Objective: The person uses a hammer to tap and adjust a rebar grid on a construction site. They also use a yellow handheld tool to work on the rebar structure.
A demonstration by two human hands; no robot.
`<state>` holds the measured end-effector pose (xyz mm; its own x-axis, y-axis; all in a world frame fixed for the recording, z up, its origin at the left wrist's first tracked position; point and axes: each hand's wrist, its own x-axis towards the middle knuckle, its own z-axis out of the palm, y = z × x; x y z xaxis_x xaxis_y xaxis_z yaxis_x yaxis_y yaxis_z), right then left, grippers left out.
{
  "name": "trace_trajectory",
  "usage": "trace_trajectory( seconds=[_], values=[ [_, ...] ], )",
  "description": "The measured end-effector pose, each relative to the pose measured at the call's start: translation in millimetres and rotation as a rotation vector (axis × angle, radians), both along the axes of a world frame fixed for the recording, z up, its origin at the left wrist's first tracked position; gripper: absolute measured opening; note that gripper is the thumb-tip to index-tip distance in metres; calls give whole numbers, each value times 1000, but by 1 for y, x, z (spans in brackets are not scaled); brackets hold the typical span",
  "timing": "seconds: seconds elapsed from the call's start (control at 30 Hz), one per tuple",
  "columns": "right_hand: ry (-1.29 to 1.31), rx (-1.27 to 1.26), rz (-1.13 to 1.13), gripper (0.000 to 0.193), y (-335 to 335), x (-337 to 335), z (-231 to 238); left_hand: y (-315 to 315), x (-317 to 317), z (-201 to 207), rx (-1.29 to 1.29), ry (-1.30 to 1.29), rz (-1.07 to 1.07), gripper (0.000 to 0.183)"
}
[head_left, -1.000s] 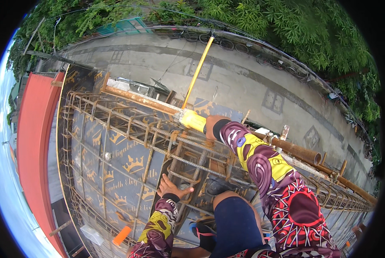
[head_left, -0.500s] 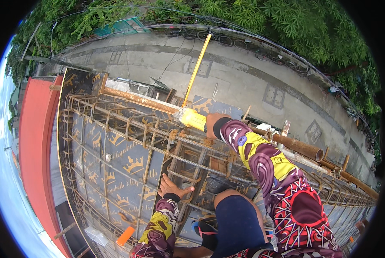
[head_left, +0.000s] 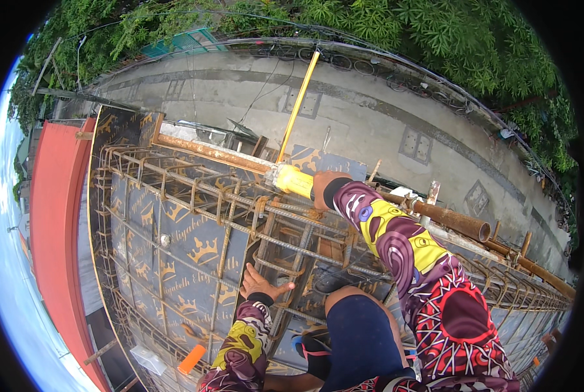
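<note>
My right hand (head_left: pixel 329 187) is closed at the end of a thick yellow tube-like piece (head_left: pixel 294 181) along the outer edge; its fingertips are partly hidden. The yellow piece meets a rusty pipe (head_left: pixel 207 150) on its left. Lower down, my left hand (head_left: pixel 264 285) lies with fingers spread, thumb pointing right, at the rebar cage (head_left: pixel 292 245). I cannot tell how firmly it touches the bars. Beneath the bars are dark form panels (head_left: pixel 200 251) with gold crown prints. My bent knee (head_left: pixel 363 333), in dark blue shorts, is between my arms.
A thin yellow pole (head_left: pixel 298 108) stretches outward over the street (head_left: pixel 363 121) far below. More rusty pipes (head_left: pixel 458 222) run along the edge at right. An orange piece (head_left: pixel 191 359) and a clear plastic container (head_left: pixel 147 359) are at lower left, near a red roof (head_left: pixel 60 228).
The view has shifted very slightly. Both hands keep the same places and shapes.
</note>
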<state>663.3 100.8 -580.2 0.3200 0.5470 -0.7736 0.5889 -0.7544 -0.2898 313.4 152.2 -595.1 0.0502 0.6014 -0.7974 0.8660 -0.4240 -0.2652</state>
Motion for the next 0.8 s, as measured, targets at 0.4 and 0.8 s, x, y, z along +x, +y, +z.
trace_trajectory(
  seconds=[0.4, 0.8],
  values=[
    [19, 28, 15, 46, 2, -2, 4, 0, 4, 4, -10, 23, -16, 163],
    [-2, 125, -128, 66, 6, 44, 27, 0, 7, 9, -14, 21, 0, 163]
  ],
)
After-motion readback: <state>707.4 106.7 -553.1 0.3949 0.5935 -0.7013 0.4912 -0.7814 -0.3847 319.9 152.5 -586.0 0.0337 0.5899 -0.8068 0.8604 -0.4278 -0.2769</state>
